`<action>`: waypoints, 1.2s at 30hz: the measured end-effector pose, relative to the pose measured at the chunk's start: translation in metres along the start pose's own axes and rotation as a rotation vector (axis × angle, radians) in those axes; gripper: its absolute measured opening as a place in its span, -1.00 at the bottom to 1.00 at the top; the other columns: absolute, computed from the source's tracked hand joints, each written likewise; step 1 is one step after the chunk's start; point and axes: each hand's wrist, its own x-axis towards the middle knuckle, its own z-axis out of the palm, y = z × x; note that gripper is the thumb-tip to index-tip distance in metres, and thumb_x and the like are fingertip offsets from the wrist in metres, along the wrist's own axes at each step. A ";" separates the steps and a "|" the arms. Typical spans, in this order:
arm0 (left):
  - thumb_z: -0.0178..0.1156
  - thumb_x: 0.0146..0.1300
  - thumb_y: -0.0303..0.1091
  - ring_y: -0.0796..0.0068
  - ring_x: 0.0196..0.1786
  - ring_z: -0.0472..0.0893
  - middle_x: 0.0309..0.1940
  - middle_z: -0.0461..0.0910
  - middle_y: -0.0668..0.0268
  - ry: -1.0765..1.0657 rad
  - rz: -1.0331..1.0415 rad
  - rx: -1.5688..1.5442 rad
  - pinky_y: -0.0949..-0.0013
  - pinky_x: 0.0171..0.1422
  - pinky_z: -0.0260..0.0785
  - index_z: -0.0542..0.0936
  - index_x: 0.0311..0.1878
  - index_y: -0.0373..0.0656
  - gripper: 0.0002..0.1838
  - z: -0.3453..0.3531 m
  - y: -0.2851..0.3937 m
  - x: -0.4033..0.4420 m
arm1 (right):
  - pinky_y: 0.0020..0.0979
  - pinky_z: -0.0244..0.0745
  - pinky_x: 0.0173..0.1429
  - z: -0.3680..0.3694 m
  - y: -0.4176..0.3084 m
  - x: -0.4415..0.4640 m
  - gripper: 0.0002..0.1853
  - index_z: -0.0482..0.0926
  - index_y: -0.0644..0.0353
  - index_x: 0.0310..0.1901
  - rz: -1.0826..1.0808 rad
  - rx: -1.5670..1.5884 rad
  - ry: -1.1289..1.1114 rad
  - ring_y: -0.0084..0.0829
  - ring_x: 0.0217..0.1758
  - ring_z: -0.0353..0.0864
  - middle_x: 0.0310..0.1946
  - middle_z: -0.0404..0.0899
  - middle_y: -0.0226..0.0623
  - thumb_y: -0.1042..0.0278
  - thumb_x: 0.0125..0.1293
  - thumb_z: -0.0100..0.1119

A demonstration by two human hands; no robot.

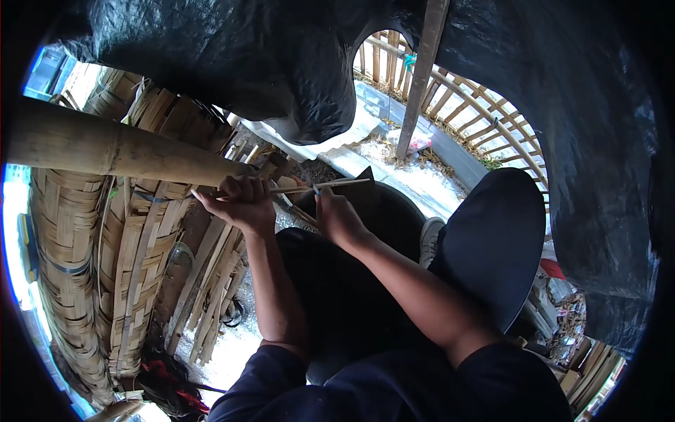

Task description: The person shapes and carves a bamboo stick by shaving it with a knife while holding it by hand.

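Observation:
Fingers wrapped round a thin pale stick (351, 181), my left hand (242, 204) is beside the end of a thick bamboo pole (133, 151). The stick runs out of it to the right, past my right hand (337, 216). My right hand is closed, with a small blade-like piece (316, 189) rising from its fingers and meeting the stick. The rest of what it grips is hidden. Below the stick lies a dark round surface (394, 214), near my bent knee (492, 239).
Rolled woven bamboo mats (70, 260) and split bamboo strips (214, 281) stand at the left. Black sheeting (598, 162) hangs above and at the right. An upright bar (422, 77) stands before a curved bamboo fence (478, 116). My shoe (430, 241) rests by my knee.

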 end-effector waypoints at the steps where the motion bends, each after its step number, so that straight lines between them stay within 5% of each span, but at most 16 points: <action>1: -0.37 0.32 0.46 0.61 -0.73 -0.19 -0.83 -0.12 0.53 0.010 0.002 -0.003 0.40 -0.63 -0.35 0.03 -0.71 0.05 -0.28 -0.003 0.001 -0.001 | 0.02 0.49 -0.32 -0.004 -0.001 0.002 -0.76 0.42 0.40 -0.25 0.008 0.011 -0.030 0.15 -0.37 0.62 -0.55 0.53 0.25 0.35 0.43 -0.12; 11: -0.33 0.33 0.42 0.60 -0.72 -0.18 -0.83 -0.11 0.52 0.094 0.011 0.005 0.39 -0.62 -0.32 0.06 -0.71 0.04 -0.29 -0.012 0.004 0.006 | 0.06 0.53 -0.19 0.012 0.000 0.010 -0.72 0.40 0.35 -0.16 0.066 -0.097 -0.036 0.18 -0.31 0.62 -0.47 0.57 0.24 0.26 0.45 -0.18; 17: -0.30 0.33 0.40 0.60 -0.72 -0.19 -0.83 -0.11 0.52 0.101 0.061 0.021 0.40 -0.61 -0.31 0.04 -0.71 0.04 -0.31 -0.014 0.003 0.005 | -0.03 0.55 -0.03 0.017 0.023 0.027 -0.69 0.47 0.38 -0.16 0.126 -0.174 -0.040 0.10 -0.12 0.64 -0.25 0.60 0.23 0.27 0.42 -0.17; 22: -0.29 0.32 0.38 0.61 -0.72 -0.18 -0.82 -0.11 0.53 0.115 0.059 0.018 0.42 -0.62 -0.26 0.02 -0.71 0.06 -0.33 -0.005 0.001 0.004 | 0.06 0.51 -0.09 0.013 0.050 0.030 -0.71 0.43 0.35 -0.30 0.103 -0.204 0.044 0.18 -0.23 0.61 -0.40 0.58 0.24 0.27 0.43 -0.16; 24: -0.28 0.32 0.38 0.61 -0.72 -0.16 -0.83 -0.10 0.53 0.110 0.046 0.040 0.42 -0.62 -0.26 0.04 -0.71 0.06 -0.33 -0.001 -0.001 0.005 | 0.09 0.49 -0.11 0.018 0.026 0.028 -0.71 0.44 0.35 -0.27 -0.113 -0.040 0.088 0.20 -0.25 0.59 -0.44 0.56 0.25 0.27 0.43 -0.15; 29: -0.27 0.32 0.37 0.61 -0.73 -0.16 -0.82 -0.10 0.52 0.272 0.130 0.050 0.42 -0.63 -0.29 0.08 -0.69 0.04 -0.34 -0.016 0.004 0.011 | 0.07 0.51 -0.19 0.030 0.072 0.036 -0.71 0.48 0.35 -0.29 -0.039 -0.129 0.153 0.17 -0.33 0.61 -0.47 0.57 0.19 0.30 0.42 -0.16; 32: -0.28 0.33 0.38 0.61 -0.72 -0.18 -0.82 -0.09 0.52 0.200 0.081 0.032 0.41 -0.62 -0.30 0.07 -0.69 0.04 -0.33 -0.012 0.004 0.005 | 0.09 0.50 -0.18 0.018 0.032 0.038 -0.72 0.49 0.33 -0.27 -0.047 -0.105 -0.023 0.17 -0.33 0.61 -0.47 0.58 0.18 0.30 0.42 -0.16; 36: -0.26 0.34 0.34 0.62 -0.73 -0.15 -0.82 -0.10 0.52 0.247 0.105 0.086 0.42 -0.61 -0.29 0.06 -0.70 0.06 -0.36 -0.001 0.000 0.006 | 0.12 0.48 -0.21 0.019 0.012 0.025 -0.76 0.43 0.28 -0.25 -0.016 0.008 0.075 0.21 -0.34 0.59 -0.49 0.56 0.20 0.26 0.42 -0.11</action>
